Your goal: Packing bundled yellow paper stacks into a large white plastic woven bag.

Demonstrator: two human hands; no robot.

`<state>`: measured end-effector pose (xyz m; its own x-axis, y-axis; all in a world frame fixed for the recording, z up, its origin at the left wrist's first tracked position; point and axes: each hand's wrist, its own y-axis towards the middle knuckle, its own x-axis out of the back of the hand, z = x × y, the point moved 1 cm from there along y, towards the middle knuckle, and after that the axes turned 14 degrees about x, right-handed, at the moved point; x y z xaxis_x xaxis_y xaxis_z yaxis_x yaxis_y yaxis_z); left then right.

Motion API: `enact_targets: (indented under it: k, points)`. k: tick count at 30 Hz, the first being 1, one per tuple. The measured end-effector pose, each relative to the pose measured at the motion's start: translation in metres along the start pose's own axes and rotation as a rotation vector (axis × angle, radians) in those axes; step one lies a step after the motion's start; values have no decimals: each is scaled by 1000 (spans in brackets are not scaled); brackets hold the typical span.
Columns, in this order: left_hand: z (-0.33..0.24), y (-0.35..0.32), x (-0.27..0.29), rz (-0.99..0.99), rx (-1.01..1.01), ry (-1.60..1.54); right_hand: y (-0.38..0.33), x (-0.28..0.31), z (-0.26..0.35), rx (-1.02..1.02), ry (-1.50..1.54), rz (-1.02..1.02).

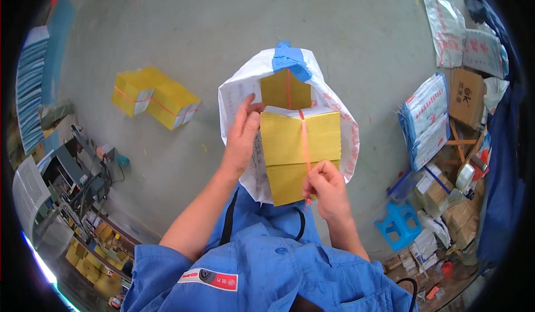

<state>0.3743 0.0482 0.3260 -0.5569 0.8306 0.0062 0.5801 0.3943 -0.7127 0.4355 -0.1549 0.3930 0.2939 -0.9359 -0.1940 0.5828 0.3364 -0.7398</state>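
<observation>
A white woven bag with a blue patch on its far rim stands mouth-up in front of me. Inside, against its far wall, sits one yellow bundle. Over the near side of the mouth, a second yellow bundle of stacked paper pieces is tied with a pink strap. Pinched fingers of my right hand grip this strap low on the bundle. My left hand has its fingers stretched along the bundle's left edge, beside the bag's inner wall.
Two more strapped yellow bundles lie on the grey floor to the left. At right are a pile of folded woven bags, a cardboard box and a blue stool. A dark machine stands at left.
</observation>
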Motion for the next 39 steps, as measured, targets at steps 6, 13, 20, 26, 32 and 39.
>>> enact_targets:
  k: [6, 13, 20, 26, 32, 39]
  points:
    - [-19, 1, 18, 208, 148, -382, 4, -36, 52, 126, 27, 109]
    - [3, -5, 5, 149, 11, -499, 58, -53, 74, 613, 235, 195]
    - [81, -16, 0, -77, 219, -14, 95, -55, 75, 722, 241, 168]
    - [68, -47, -26, 9, -424, 829, 112, -61, 81, 781, 263, 165]
    - [56, -12, -56, 162, -699, 903, 118, -63, 76, 794, 210, 202]
    - [39, 26, -84, 72, -409, 668, 125, -60, 59, 853, 126, 206]
